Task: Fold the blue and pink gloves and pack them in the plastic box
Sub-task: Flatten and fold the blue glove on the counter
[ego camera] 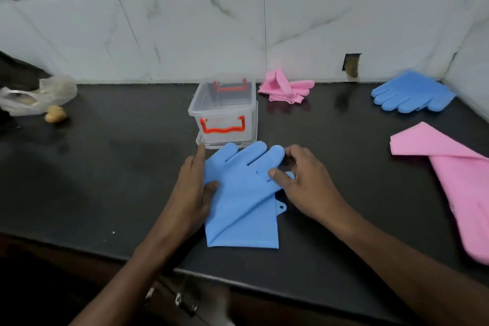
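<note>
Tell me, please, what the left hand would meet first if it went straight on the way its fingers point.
Most likely the plastic box: the index finger of the left hand points at its near left corner, almost touching it, though depth is unclear.

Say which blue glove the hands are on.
The near blue glove in front of the plastic box, with the left hand and right hand on it; the other blue glove lies untouched, back right.
</note>
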### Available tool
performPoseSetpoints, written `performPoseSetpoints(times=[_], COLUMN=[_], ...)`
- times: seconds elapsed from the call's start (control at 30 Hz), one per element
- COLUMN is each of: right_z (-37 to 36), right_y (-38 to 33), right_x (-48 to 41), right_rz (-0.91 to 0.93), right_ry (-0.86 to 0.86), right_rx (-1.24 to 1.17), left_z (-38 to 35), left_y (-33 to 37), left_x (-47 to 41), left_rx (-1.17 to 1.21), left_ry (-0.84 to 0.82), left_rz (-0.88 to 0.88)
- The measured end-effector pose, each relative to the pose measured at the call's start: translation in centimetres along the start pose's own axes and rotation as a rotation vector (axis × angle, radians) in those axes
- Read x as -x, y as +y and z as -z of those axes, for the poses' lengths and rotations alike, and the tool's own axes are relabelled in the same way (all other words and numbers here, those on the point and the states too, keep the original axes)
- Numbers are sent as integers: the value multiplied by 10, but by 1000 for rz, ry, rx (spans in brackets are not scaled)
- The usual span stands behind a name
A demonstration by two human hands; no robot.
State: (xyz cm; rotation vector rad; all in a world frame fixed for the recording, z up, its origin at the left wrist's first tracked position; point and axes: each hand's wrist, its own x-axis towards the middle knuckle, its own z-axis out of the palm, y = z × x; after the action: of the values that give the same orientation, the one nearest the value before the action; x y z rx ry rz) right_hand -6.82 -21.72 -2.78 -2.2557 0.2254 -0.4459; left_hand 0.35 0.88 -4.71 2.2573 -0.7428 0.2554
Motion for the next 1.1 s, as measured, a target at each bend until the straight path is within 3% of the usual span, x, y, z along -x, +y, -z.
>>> performPoseSetpoints(times=[0.13,0.23,0.5,0.57,0.63,0.73,0.8,1.1], right_z=[8,14,20,20,17,6,3,100], right_y=[-7,-14,-44,-60,-68,-73,-79,-127], right_x=[8,19,25,23,21,26,22,-36], right_rz=[1,-31,-253,-275,-355,-487,-468,-25], right_ry=[78,134,159,200,135,-75,-82,77], right_rx=[-100,-191,-566,-826,-1096,-975,-830,-785], left_z=[16,22,28,26,25,25,25,9], left_y=[0,6,5,5,4,4,2,-9], left_x=[-2,2,7,8,7,6,2,-8], left_rx=[394,626,795,804,822,862,902,1121], left_ry=[109,56,-35,-14,21,36,24,-82], left_rz=[64,60,140,136,122,88,54,62])
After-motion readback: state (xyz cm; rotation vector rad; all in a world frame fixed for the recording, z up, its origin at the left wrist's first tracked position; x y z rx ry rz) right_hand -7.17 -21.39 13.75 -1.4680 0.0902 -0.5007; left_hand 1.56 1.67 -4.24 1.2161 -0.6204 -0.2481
